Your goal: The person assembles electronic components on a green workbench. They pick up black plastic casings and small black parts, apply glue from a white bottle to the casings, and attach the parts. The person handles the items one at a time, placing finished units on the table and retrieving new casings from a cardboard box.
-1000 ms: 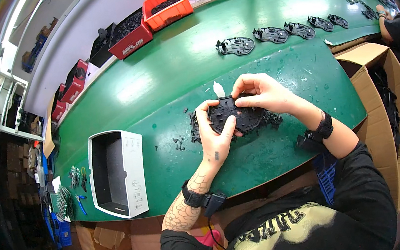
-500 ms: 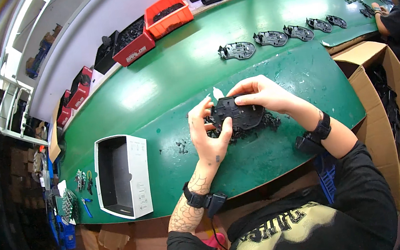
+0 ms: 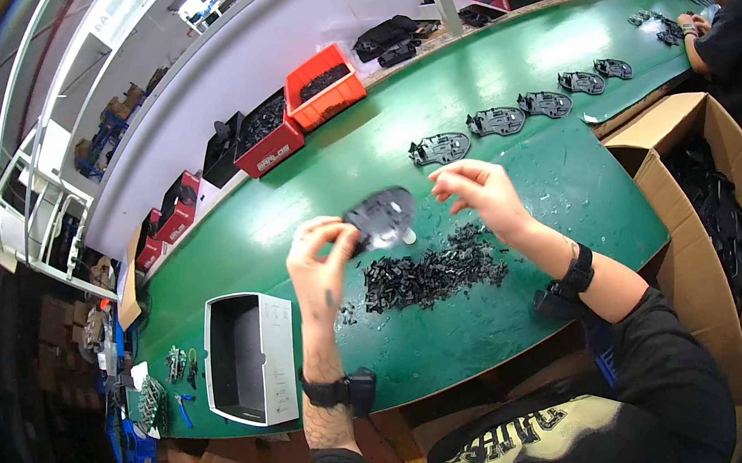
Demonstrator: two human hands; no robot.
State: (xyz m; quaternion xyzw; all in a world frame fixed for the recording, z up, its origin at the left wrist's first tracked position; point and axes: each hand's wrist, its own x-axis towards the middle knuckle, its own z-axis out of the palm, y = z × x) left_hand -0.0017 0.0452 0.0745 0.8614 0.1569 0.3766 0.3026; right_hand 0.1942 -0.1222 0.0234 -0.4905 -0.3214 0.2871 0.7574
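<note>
My left hand pinches the edge of a black, mouse-shaped plastic shell, raised over the green table and blurred by motion. My right hand hangs just right of the shell, apart from it, its fingers bent and loosely parted with nothing visible in them. Under both hands spreads a heap of small black plastic pieces. A small white item shows at the shell's lower edge; its kind is unclear. Beyond my right hand, several similar shells lie in a row.
An open white box stands at left, beside blue-handled pliers. Along the wall are an orange bin and a red box of black parts. A large carton is at right; a co-worker sits beyond it.
My right hand has come off the shell and moved apart. My left hand has carried the shell leftward and tilted it, uncovering the heap. The view has also tipped upward.
</note>
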